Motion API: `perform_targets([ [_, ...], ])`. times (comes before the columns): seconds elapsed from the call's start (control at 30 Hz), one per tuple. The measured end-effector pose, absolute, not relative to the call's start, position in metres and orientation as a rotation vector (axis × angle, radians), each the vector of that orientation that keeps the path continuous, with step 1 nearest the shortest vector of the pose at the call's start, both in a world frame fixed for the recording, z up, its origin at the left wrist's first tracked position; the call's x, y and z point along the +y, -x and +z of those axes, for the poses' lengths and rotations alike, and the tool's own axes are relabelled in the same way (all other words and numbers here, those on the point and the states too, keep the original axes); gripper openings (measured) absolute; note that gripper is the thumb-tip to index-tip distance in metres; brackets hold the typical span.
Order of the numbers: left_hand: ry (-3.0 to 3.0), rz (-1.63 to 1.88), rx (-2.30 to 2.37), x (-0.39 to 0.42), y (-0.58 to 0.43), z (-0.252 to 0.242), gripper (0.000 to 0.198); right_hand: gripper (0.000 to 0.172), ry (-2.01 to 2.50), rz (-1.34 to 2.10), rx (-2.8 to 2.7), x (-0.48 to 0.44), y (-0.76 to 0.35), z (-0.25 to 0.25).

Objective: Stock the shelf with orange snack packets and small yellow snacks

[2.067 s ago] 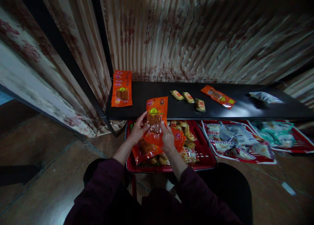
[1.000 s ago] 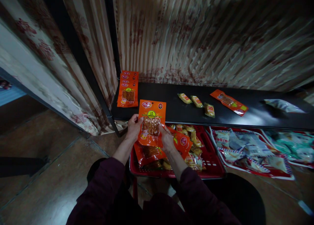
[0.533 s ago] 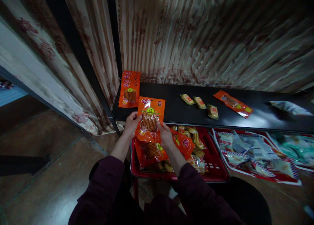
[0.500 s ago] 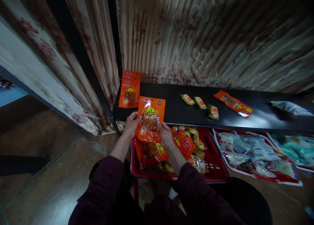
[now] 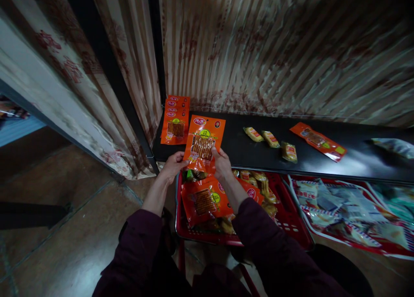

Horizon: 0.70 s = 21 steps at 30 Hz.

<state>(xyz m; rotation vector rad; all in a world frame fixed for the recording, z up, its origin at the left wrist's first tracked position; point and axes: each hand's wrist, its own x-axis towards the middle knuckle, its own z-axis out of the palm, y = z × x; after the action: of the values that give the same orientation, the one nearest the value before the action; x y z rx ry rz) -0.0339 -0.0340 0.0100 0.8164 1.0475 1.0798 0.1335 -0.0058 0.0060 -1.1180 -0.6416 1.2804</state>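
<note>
An orange snack packet (image 5: 203, 143), with brown strips showing through its clear window, is held over the front edge of the black shelf (image 5: 236, 152). My left hand (image 5: 171, 168) pinches its lower left corner. On its lower right side my right hand (image 5: 223, 165) grips it, thumb on the front. Just left of it, several matching packets (image 5: 175, 124) lie overlapped on the shelf. Below my hands, more orange packets (image 5: 205, 200) rest on small yellow snack packs in a red basket (image 5: 293, 223).
Three small yellow packs (image 5: 271, 138) lie mid-shelf. Farther right are another orange packet (image 5: 318, 139) and a pale packet (image 5: 394, 146). A second basket (image 5: 351, 245) holds white bags. A dark upright post (image 5: 157, 51) and striped curtain (image 5: 258, 51) border the shelf.
The held packet has moved up and away from me, farther over the shelf and beside the overlapped packets. Both hands moved with it. The view has shifted slightly left.
</note>
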Motion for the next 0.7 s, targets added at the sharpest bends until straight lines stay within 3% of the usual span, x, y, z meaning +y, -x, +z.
perform_targets([
  [0.27, -0.971, 1.061, 1.385, -0.029, 0.035, 0.009, 0.015, 0.023, 1.067, 1.344, -0.611, 0.01, -0.12, 0.003],
  [0.7, -1.009, 1.287, 1.715, -0.006, 0.047, -0.008, 0.016, 0.036, 1.09, 1.364, -0.737, 0.047, -0.092, 0.005],
])
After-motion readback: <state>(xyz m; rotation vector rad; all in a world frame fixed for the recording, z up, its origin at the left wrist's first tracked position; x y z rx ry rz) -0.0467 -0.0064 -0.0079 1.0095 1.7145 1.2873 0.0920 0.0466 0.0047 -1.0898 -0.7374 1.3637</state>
